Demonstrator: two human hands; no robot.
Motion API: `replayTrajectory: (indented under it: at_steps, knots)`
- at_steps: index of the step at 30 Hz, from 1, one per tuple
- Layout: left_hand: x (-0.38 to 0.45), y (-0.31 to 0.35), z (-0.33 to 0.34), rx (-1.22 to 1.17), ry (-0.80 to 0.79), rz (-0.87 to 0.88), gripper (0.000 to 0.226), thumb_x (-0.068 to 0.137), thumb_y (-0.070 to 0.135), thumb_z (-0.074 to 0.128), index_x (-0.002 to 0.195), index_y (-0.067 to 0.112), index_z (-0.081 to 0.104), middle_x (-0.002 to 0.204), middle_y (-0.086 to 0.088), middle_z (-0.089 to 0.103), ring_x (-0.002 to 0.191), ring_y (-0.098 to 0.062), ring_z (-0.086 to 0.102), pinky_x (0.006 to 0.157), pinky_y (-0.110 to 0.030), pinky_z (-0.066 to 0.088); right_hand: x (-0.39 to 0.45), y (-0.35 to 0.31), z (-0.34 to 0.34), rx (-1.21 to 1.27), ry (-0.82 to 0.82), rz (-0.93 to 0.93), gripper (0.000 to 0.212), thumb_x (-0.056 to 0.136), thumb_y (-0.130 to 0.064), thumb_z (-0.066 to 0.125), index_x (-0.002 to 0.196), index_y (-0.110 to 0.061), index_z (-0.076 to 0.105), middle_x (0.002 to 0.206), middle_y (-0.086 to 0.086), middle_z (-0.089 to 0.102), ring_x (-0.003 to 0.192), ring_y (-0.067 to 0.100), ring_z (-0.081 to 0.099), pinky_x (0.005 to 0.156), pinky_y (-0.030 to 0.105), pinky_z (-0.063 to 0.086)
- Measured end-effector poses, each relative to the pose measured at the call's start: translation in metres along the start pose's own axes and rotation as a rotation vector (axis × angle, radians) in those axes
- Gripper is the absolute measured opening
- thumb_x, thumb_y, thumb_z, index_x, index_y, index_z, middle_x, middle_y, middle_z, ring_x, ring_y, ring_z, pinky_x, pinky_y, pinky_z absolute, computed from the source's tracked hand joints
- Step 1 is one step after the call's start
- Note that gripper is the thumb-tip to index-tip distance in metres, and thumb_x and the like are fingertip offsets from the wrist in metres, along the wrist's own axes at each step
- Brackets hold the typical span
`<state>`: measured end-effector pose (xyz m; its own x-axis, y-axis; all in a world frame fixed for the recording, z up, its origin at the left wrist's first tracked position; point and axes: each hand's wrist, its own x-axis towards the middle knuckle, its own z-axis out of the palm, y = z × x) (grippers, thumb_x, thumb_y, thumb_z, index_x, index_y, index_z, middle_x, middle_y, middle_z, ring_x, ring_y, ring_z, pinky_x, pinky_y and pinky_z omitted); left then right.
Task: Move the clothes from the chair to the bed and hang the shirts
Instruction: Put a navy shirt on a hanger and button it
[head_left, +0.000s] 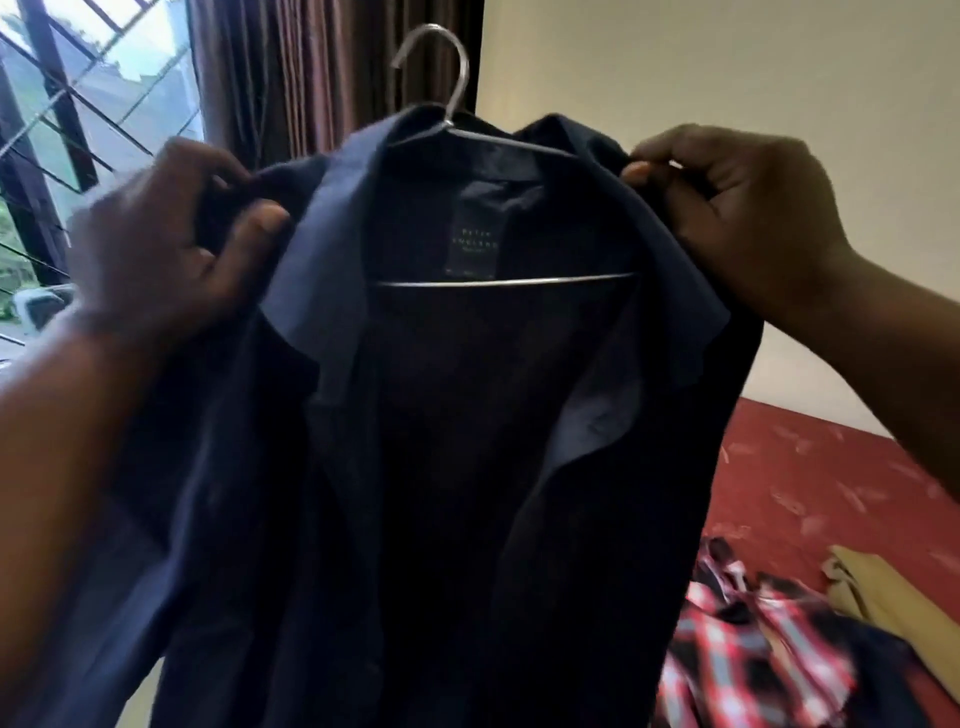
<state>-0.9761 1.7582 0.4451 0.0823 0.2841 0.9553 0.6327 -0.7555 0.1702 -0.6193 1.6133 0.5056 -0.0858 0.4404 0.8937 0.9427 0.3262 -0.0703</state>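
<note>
Between nine and three o'clock, a navy shirt is held up on a wire hanger. A slip off the hanger is judged possible if one shoulder is released. Each shoulder is pinched, by left hand and right hand.

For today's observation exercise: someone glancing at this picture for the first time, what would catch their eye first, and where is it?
The dark navy shirt fills the middle of the view, held up at its shoulders by the left hand and the right hand. A metal hanger sits inside it, its hook poking up above the collar. At lower right, a red plaid shirt lies crumpled on the red bed.
</note>
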Motion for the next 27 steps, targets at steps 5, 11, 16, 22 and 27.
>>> replayTrajectory:
  at_steps: [5, 11, 16, 22, 27]
  knots:
    - [-0.028, 0.02, 0.056, 0.209, -0.225, 0.25, 0.086, 0.083, 0.078, 0.039, 0.115, -0.001, 0.054, 0.098, -0.024, 0.062, 0.088, -0.039, 0.055, 0.069, -0.049, 0.047, -0.045, 0.068, 0.051, -0.101, -0.042, 0.052, 0.031, 0.093, -0.041, 0.045, 0.104, -0.019, 0.065, 0.093, 0.015, 0.072, 0.084, 0.041, 0.066, 0.064, 0.039, 0.045]
    - [-0.097, -0.012, 0.138, 0.275, -0.404, 0.496, 0.063, 0.088, 0.064, 0.049, 0.111, 0.005, 0.055, 0.083, -0.012, 0.064, 0.071, -0.025, 0.053, 0.057, -0.035, 0.042, -0.168, 0.144, 0.122, 0.03, -0.215, 0.135, 0.049, 0.1, -0.052, 0.033, 0.095, -0.021, 0.072, 0.075, 0.01, 0.071, 0.068, 0.03, 0.063, 0.06, 0.036, 0.043]
    - [-0.165, -0.045, 0.21, 0.201, -0.574, 0.446, 0.054, 0.089, 0.062, 0.047, 0.11, 0.013, 0.054, 0.09, -0.003, 0.053, 0.07, -0.021, 0.048, 0.055, -0.033, 0.042, -0.244, 0.183, 0.194, 0.024, -0.327, 0.201, 0.034, 0.102, -0.057, 0.018, 0.114, -0.065, 0.048, 0.066, -0.017, 0.068, 0.058, 0.002, 0.06, 0.066, 0.017, 0.045]
    - [-0.199, -0.088, 0.293, 0.216, -0.715, 0.323, 0.056, 0.089, 0.065, 0.046, 0.106, 0.012, 0.055, 0.084, -0.006, 0.053, 0.069, -0.025, 0.049, 0.062, -0.034, 0.038, -0.26, 0.231, 0.268, -0.061, -0.143, 0.172, 0.038, 0.102, -0.04, 0.041, 0.091, -0.022, 0.072, 0.064, 0.006, 0.07, 0.048, 0.027, 0.061, 0.059, 0.032, 0.04]
    - [-0.175, -0.145, 0.389, 0.188, -0.761, 0.179, 0.06, 0.078, 0.062, 0.056, 0.111, 0.012, 0.057, 0.082, -0.011, 0.055, 0.068, -0.032, 0.053, 0.063, -0.039, 0.047, -0.221, 0.295, 0.345, -0.121, -0.273, 0.243, 0.017, 0.096, -0.031, 0.045, 0.104, -0.023, 0.057, 0.07, 0.01, 0.066, 0.059, 0.035, 0.062, 0.052, 0.039, 0.044]
